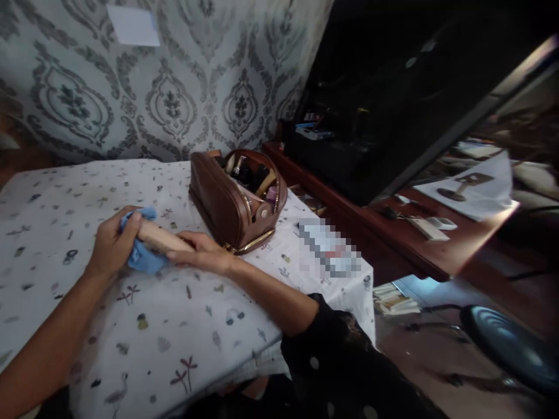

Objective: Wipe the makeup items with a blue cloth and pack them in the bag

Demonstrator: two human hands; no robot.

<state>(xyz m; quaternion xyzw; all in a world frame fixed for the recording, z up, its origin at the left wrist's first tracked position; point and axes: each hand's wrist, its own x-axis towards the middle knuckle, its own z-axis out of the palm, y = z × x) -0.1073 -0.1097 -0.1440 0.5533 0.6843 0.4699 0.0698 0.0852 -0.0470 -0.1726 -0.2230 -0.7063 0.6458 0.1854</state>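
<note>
Left hand (pixel 114 241) closed around blue cloth (pixel 144 259), wrapped on beige tube (pixel 159 237). Right hand (pixel 201 256) grips the tube's other end, just above the printed tablecloth (pixel 65 192). Open brown pouch (pixel 227 201) stands just behind. Damask wallpaper (pixel 183 87), dark wooden desk (pixel 437 244) at right.

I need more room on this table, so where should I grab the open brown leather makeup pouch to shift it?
Grip the brown leather makeup pouch low across its plain side wall, coming from the left. Its unzipped mouth faces up and right, crowded with bottles, so a hold there would likely spill them.
</note>
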